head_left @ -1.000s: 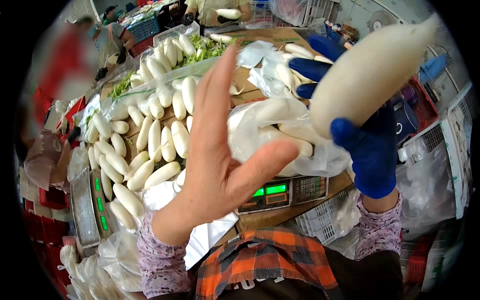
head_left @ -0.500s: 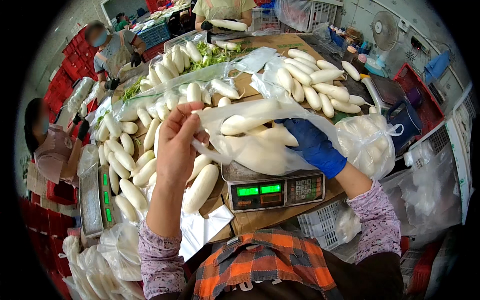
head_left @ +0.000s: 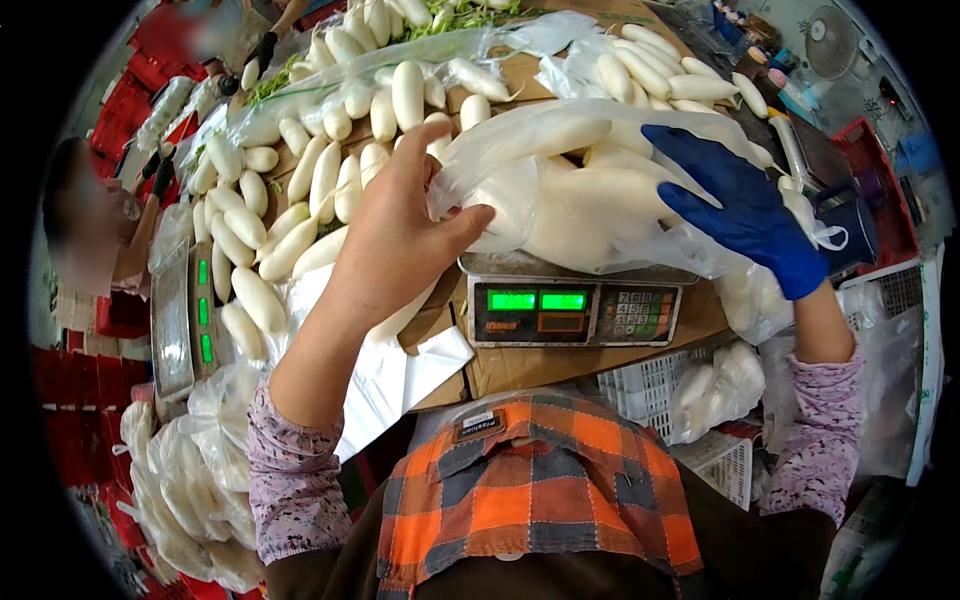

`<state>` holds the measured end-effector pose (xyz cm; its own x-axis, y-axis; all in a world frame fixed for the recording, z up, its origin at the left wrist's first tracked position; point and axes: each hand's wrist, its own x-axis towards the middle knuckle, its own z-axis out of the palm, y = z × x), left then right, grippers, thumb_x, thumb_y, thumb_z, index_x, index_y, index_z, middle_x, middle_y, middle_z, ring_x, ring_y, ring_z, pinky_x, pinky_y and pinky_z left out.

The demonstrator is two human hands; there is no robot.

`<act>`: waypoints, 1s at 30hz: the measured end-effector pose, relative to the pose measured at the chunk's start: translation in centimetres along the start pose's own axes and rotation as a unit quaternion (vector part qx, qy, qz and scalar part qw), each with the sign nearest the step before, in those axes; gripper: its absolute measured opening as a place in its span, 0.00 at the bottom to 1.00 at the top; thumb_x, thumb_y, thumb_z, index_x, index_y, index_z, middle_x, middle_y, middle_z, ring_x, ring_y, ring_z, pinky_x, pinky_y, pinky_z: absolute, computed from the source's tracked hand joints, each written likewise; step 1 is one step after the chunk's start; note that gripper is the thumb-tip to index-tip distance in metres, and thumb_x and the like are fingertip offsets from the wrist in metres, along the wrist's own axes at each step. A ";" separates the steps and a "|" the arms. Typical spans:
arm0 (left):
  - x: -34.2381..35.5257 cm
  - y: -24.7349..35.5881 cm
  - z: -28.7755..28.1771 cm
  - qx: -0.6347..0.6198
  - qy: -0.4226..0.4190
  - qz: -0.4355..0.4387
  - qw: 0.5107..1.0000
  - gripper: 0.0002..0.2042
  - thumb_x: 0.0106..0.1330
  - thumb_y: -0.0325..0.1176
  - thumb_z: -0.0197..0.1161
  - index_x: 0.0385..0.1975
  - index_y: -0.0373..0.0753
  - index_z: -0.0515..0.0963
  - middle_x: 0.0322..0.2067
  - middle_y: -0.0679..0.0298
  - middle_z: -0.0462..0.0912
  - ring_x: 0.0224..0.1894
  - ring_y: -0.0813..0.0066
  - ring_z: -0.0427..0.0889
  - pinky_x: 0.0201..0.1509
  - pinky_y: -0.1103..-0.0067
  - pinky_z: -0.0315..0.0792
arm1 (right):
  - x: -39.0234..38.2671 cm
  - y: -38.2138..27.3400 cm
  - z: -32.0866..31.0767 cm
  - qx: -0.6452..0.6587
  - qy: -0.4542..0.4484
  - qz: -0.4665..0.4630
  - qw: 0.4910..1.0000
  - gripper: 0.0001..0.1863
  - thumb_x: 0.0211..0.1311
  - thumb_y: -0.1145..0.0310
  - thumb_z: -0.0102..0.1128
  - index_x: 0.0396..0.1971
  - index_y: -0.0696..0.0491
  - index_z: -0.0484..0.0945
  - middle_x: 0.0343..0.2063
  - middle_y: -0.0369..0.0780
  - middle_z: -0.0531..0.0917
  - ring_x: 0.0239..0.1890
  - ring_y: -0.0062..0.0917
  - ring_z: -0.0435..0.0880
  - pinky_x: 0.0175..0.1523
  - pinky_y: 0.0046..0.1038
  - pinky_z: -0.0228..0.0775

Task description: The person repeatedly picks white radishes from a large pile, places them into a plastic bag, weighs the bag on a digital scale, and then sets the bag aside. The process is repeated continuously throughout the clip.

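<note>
A clear plastic bag (head_left: 590, 225) filled with white radishes (head_left: 625, 170) lies across the platform of a digital scale (head_left: 575, 312). My bare left hand (head_left: 400, 225) is at the bag's left end, thumb and fingers spread apart, next to the loose film. On the right, my right hand (head_left: 735, 210) wears a blue glove; its fingers stretch out over the bag's right side, with the thumb apart. The green displays on the scale are lit. Left of the bag, many loose white radishes (head_left: 240, 235) cover the table.
White plastic sheets (head_left: 395, 385) lie left of the scale. A second scale (head_left: 175, 320) stands at the left edge. Filled bags (head_left: 195, 490) sit below it. At right are a blue jug (head_left: 845, 220) and a red crate (head_left: 880, 170). Two co-workers are partly visible at far left.
Both hands have moved apart; my left let go of the bag's rim and my right came out from its mouth. The bag now lies lower and flatter on the scale. The view has tilted down.
</note>
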<state>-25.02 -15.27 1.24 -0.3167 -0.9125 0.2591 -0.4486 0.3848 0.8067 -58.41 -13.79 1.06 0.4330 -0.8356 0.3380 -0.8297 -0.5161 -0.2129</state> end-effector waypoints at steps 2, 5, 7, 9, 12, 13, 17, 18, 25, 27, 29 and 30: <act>0.4 -1.1 -1.0 0.064 -0.087 -0.048 0.993 0.19 0.58 0.28 0.66 0.49 0.34 0.74 0.30 0.64 0.79 0.35 0.79 0.75 0.42 0.82 0.70 | -1.1 -0.5 -1.9 -0.052 -0.105 0.023 0.993 0.31 0.62 0.49 0.56 0.60 0.50 0.67 0.51 0.44 0.78 0.51 0.36 0.77 0.56 0.36 0.67; -0.4 -2.0 -2.8 -0.013 -0.118 -0.096 0.988 0.08 0.61 0.29 0.63 0.36 0.31 0.80 0.28 0.63 0.82 0.36 0.77 0.79 0.43 0.81 0.71 | 0.0 -4.2 -5.6 -0.239 -0.363 0.149 0.888 0.35 0.53 0.47 0.61 0.58 0.49 0.70 0.46 0.47 0.78 0.49 0.41 0.76 0.55 0.40 0.64; -0.2 -2.0 -3.3 -0.231 -0.101 -0.114 0.961 0.07 0.61 0.28 0.62 0.34 0.31 0.79 0.32 0.59 0.84 0.36 0.74 0.80 0.42 0.78 0.72 | -2.9 -1.6 -6.9 -0.273 -0.297 0.032 0.914 0.36 0.48 0.51 0.65 0.58 0.50 0.69 0.39 0.44 0.78 0.50 0.40 0.74 0.58 0.42 0.60; 2.1 -0.8 -3.5 -0.498 -0.171 -0.003 0.850 0.12 0.68 0.31 0.52 0.39 0.28 0.77 0.36 0.55 0.83 0.44 0.68 0.81 0.55 0.75 0.71 | -5.5 0.9 -9.0 -0.343 -0.139 -0.071 0.926 0.30 0.42 0.61 0.70 0.50 0.50 0.75 0.40 0.43 0.79 0.52 0.38 0.74 0.56 0.38 0.64; 3.6 2.4 -3.6 -0.551 -0.208 0.077 0.804 0.16 0.68 0.29 0.45 0.50 0.26 0.71 0.47 0.48 0.77 0.56 0.56 0.74 0.64 0.65 0.64 | -3.8 0.8 -11.9 -0.389 0.008 -0.125 0.913 0.24 0.39 0.67 0.72 0.42 0.52 0.79 0.42 0.44 0.80 0.51 0.39 0.76 0.55 0.37 0.66; 4.2 3.1 -2.7 -0.491 -0.174 0.103 0.848 0.18 0.68 0.29 0.44 0.54 0.26 0.69 0.50 0.47 0.76 0.58 0.56 0.73 0.65 0.64 0.63 | -2.2 -1.8 -12.1 -0.384 0.058 -0.145 0.910 0.21 0.39 0.70 0.72 0.39 0.53 0.79 0.42 0.44 0.80 0.50 0.39 0.77 0.54 0.37 0.67; 6.2 3.0 0.7 -0.142 -0.001 0.308 0.941 0.19 0.61 0.14 0.52 0.52 0.34 0.75 0.52 0.60 0.79 0.39 0.75 0.82 0.44 0.82 0.76 | 0.4 -4.1 -8.6 0.029 0.198 -0.059 0.978 0.18 0.49 0.81 0.67 0.42 0.56 0.75 0.45 0.45 0.80 0.48 0.30 0.80 0.53 0.30 0.72; 6.7 3.0 1.6 -0.119 0.008 0.290 0.950 0.20 0.58 0.14 0.55 0.52 0.35 0.76 0.51 0.61 0.79 0.33 0.78 0.80 0.37 0.83 0.74 | 1.8 -4.0 -5.9 0.270 0.242 -0.032 0.931 0.21 0.51 0.83 0.64 0.47 0.57 0.71 0.47 0.44 0.79 0.48 0.31 0.80 0.53 0.31 0.73; 7.5 3.8 7.4 -0.203 -0.013 0.263 0.943 0.27 0.52 0.25 0.66 0.54 0.32 0.69 0.31 0.66 0.73 0.27 0.82 0.68 0.31 0.82 0.68 | 6.3 -7.6 -1.4 0.380 0.165 0.054 0.908 0.24 0.55 0.78 0.62 0.53 0.53 0.67 0.47 0.38 0.74 0.50 0.25 0.75 0.49 0.25 0.73; 7.5 4.0 7.9 -0.297 -0.078 0.213 0.927 0.20 0.54 0.26 0.66 0.47 0.31 0.72 0.29 0.67 0.71 0.28 0.82 0.68 0.31 0.82 0.67 | 6.6 -8.5 -1.7 0.313 0.149 0.012 0.938 0.30 0.49 0.82 0.63 0.55 0.53 0.65 0.46 0.37 0.74 0.50 0.23 0.74 0.54 0.24 0.68; 7.5 3.9 7.6 -0.286 -0.163 0.091 0.940 0.14 0.57 0.26 0.65 0.41 0.31 0.73 0.28 0.69 0.71 0.29 0.84 0.68 0.32 0.82 0.66 | 7.0 -5.9 -0.2 0.338 0.120 0.006 0.933 0.32 0.51 0.84 0.56 0.59 0.55 0.60 0.43 0.37 0.76 0.48 0.23 0.75 0.54 0.26 0.67; 7.2 3.3 7.2 -0.223 -0.198 0.026 0.954 0.11 0.58 0.25 0.64 0.39 0.31 0.73 0.29 0.71 0.72 0.30 0.85 0.68 0.33 0.82 0.66 | 6.9 -4.5 0.5 0.352 0.106 0.007 0.930 0.33 0.52 0.85 0.53 0.61 0.56 0.58 0.41 0.37 0.76 0.47 0.22 0.76 0.54 0.26 0.67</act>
<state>-34.80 -19.59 1.96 -0.6599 -0.7350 0.1558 -0.0509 0.2506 0.9667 -51.55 -17.37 3.91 0.2827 -0.8253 0.4888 -0.3667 -0.5639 -0.7400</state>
